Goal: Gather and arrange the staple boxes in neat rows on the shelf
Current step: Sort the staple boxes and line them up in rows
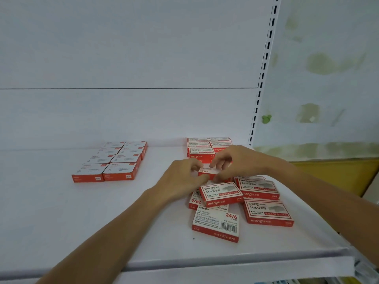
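Both hands met over one staple box (pixel 207 171): the left hand (pixel 180 178) had its fingers curled narrowly round the box's near-left end, and the right hand (pixel 240 160) pinched its far-right end with bent fingertips (pixel 220 165), so the box was held between them just above the white shelf (pixel 61 212). Directly beyond the fingers, almost touching the right knuckles, stood the back rows (pixel 209 148) of red-and-white boxes, two across, squared against the back panel (pixel 123 119). Below the fingers, toward the wrists, lay the loose boxes (pixel 221 193) in an untidy heap, tilted and overlapping; one barcode-up box (pixel 215 224) lay nearest the front lip (pixel 225 261), and another (pixel 268 212) lay toward the shelf's right edge under the right forearm. Well to the left of the left fingers sat a tidy block (pixel 110 160), two across and edge to edge. Between that block and the fingers ran a broad strip of bare shelf, reaching from back panel to front lip. The slotted upright (pixel 264 68) closed the right side just past the back rows.
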Motion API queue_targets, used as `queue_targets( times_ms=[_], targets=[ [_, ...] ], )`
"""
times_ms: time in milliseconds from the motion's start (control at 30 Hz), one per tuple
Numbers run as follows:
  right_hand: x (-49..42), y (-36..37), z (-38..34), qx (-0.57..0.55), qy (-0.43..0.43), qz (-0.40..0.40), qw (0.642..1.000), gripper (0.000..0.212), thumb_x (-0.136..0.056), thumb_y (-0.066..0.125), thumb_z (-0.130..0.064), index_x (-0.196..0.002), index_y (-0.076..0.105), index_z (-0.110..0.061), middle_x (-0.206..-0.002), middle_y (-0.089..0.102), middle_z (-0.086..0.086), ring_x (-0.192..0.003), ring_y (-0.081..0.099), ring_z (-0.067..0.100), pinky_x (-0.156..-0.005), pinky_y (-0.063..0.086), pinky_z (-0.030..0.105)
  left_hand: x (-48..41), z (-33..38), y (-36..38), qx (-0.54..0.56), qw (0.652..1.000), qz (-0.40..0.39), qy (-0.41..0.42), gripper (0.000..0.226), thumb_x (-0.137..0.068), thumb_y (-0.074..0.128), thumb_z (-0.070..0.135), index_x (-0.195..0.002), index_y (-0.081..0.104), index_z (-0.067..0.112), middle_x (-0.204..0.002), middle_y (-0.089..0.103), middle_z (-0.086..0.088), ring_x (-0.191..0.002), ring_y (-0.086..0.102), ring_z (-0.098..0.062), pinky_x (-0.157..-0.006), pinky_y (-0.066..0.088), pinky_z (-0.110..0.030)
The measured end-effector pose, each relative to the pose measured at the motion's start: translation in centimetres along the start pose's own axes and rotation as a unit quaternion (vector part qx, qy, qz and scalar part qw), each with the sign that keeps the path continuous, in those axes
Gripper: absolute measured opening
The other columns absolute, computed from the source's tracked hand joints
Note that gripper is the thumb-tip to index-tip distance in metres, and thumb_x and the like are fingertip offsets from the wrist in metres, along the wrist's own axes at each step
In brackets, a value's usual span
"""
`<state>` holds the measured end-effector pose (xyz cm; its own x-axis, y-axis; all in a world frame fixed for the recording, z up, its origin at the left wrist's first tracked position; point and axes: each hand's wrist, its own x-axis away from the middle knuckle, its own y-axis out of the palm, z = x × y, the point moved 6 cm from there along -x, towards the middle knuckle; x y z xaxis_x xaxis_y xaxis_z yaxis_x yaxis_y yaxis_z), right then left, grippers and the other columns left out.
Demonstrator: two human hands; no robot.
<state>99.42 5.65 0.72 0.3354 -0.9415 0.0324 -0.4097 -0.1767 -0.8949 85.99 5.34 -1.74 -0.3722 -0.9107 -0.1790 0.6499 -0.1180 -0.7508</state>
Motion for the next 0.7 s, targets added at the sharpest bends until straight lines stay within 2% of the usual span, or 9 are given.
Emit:
queue_targets(
  times_ms=[67,133,200,300,367,433,500,600,700],
  targets=[
    [0.2,-0.5,-0.5,0.007,-0.03,0.055,0.998,0.04,-0.07,0.078,-0.032,-0.107,0.064,-0.023,-0.09,0.059,-0.016,-0.085,0.057,0.003,-0.074,0.043,0.009,-0.1,-0.2,-0.3,0.024,0.999,0.021,0.012,0.035,-0.082,0.065,0.032,-0.114,0.055,0.021,-0.113,0.061,0.007,-0.096,0.053,-0.003,-0.07,0.039,-0.009],
    [0.3,-1.0,-1.1,0.02,-0.058,0.1,0.993,0.046,-0.07,0.079,-0.027,-0.112,0.062,-0.02,-0.097,0.058,-0.013,-0.088,0.053,0.003,-0.069,0.039,0.003,-0.1,-0.2,-0.9,0.041,0.997,0.054,0.029,0.036,-0.08,0.069,0.03,-0.112,0.055,0.022,-0.106,0.06,0.011,-0.092,0.052,0.001,-0.066,0.037,-0.001],
    [0.4,-1.2,-1.2,0.024,-0.076,0.13,0.988,0.049,-0.07,0.079,-0.027,-0.115,0.061,-0.019,-0.105,0.059,-0.008,-0.092,0.052,0.003,-0.073,0.039,0.003,-0.2,-0.1,-1.6,0.059,0.993,0.093,0.046,0.039,-0.077,0.072,0.027,-0.112,0.057,0.021,-0.103,0.061,0.012,-0.088,0.053,0.003,-0.068,0.036,0.005],
    [0.7,-1.3,-0.6,-0.005,-0.076,0.14,0.987,0.053,-0.07,0.079,-0.029,-0.118,0.058,-0.024,-0.112,0.056,-0.009,-0.096,0.051,0.002,-0.08,0.044,0.008,-0.3,0.1,-2.1,0.061,0.988,0.128,0.064,0.041,-0.076,0.073,0.026,-0.113,0.057,0.02,-0.103,0.061,0.013,-0.086,0.054,0.005,-0.071,0.035,0.007],
    [0.8,-1.4,0.0,-0.018,-0.07,0.142,0.987,0.053,-0.071,0.078,-0.028,-0.12,0.057,-0.025,-0.114,0.056,-0.01,-0.098,0.051,0.0,-0.079,0.045,0.007,-0.3,0.1,-2.3,0.062,0.986,0.14,0.074,0.04,-0.076,0.073,0.025,-0.112,0.057,0.021,-0.102,0.06,0.014,-0.083,0.052,0.011,-0.071,0.034,0.008],
    [1.1,-1.6,0.3,-0.022,-0.071,0.167,0.983,0.05,-0.071,0.078,-0.025,-0.117,0.059,-0.024,-0.112,0.058,-0.011,-0.095,0.054,-0.001,-0.076,0.045,0.006,-0.3,0.2,-2.2,0.072,0.984,0.143,0.077,0.04,-0.078,0.071,0.025,-0.115,0.056,0.021,-0.105,0.06,0.014,-0.084,0.051,0.012,-0.072,0.035,0.007],
    [1.3,-1.9,0.1,-0.04,-0.079,0.202,0.975,0.044,-0.071,0.078,-0.023,-0.112,0.062,-0.023,-0.107,0.061,-0.011,-0.091,0.056,-0.002,-0.076,0.048,0.008,-0.4,0.1,-2.2,0.109,0.981,0.151,0.061,0.045,-0.081,0.068,0.024,-0.123,0.052,0.021,-0.112,0.06,0.011,-0.09,0.054,0.007,-0.076,0.038,0.001],
    [1.2,-2.3,0.0,-0.133,-0.081,0.227,0.961,0.03,-0.074,0.076,-0.022,-0.102,0.065,-0.023,-0.097,0.067,-0.008,-0.086,0.062,0.003,-0.079,0.052,0.014,-0.6,0.0,-2.0,0.198,0.971,0.133,0.02,0.052,-0.083,0.066,0.026,-0.131,0.046,0.024,-0.113,0.058,0.012,-0.101,0.057,-0.003,-0.085,0.041,-0.012],
    [0.9,-2.2,-0.4,-0.278,-0.06,0.179,0.942,0.008,-0.087,0.061,-0.021,-0.09,0.068,-0.018,-0.085,0.07,0.002,-0.074,0.065,0.013,-0.071,0.055,0.025,-0.7,0.4,-2.0,0.216,0.968,0.125,0.032,0.035,-0.085,0.064,0.023,-0.117,0.052,0.031,-0.103,0.063,0.013,-0.095,0.06,0.0,-0.087,0.046,-0.015]
  ],
)
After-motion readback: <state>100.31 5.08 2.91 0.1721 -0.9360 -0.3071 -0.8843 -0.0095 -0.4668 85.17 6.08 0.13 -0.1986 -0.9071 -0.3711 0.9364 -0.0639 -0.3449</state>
